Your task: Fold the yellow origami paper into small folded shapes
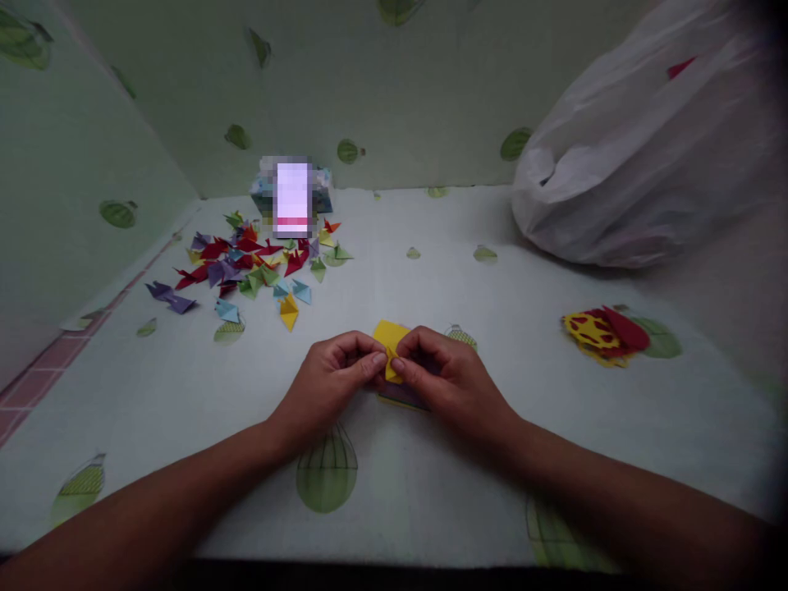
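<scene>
A small yellow paper piece point(390, 338) is pinched between both hands near the middle of the white, leaf-printed surface point(431, 460). My left hand point(332, 373) grips its left side with thumb and fingers. My right hand point(444, 377) grips its right side the same way. Under my right hand lies a small stack of paper sheets point(400, 398), mostly hidden, with a purple and a yellow edge showing.
A pile of several folded paper pieces point(246, 267) in red, purple, green, blue and yellow lies at the back left. Behind it stands a blurred box point(292, 197). A large white plastic bag point(640, 148) fills the back right. Red and yellow paper pieces point(607, 335) lie at the right.
</scene>
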`<state>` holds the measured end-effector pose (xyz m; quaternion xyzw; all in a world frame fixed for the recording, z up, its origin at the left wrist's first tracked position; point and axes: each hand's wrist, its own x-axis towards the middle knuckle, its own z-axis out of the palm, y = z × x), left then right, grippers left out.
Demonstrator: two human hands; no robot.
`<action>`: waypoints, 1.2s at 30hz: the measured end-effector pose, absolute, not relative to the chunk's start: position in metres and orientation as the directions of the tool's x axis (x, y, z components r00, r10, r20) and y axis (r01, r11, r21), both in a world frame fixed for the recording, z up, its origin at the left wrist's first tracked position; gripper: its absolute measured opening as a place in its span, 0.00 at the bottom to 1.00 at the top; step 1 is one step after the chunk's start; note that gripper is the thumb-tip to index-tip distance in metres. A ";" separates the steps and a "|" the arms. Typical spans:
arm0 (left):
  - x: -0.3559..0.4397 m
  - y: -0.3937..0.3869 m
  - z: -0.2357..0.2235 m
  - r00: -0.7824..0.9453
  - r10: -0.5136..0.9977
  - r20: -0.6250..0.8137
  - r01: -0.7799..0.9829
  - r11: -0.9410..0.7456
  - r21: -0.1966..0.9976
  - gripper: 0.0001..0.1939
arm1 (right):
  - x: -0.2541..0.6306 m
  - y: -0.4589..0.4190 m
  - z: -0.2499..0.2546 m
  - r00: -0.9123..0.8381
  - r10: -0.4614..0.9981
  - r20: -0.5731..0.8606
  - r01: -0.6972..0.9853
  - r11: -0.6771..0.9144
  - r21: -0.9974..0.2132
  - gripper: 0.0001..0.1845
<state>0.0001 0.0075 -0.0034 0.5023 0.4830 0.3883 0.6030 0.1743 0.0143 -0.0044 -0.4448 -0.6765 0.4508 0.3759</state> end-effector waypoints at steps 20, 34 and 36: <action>0.004 0.005 -0.002 0.153 0.975 -0.159 0.172 0.132 0.976 0.06 | 0.172 0.015 -0.007 -0.350 0.930 0.114 0.302 0.227 -0.926 0.09; 0.001 0.006 -0.001 0.225 0.960 -0.168 0.051 0.161 0.986 0.08 | 0.175 0.015 -0.006 -0.358 0.923 0.141 0.279 0.250 -0.927 0.07; 0.001 0.006 -0.002 0.228 0.958 -0.174 0.027 0.172 0.985 0.08 | 0.175 0.016 -0.006 -0.363 0.919 0.153 0.273 0.262 -0.926 0.07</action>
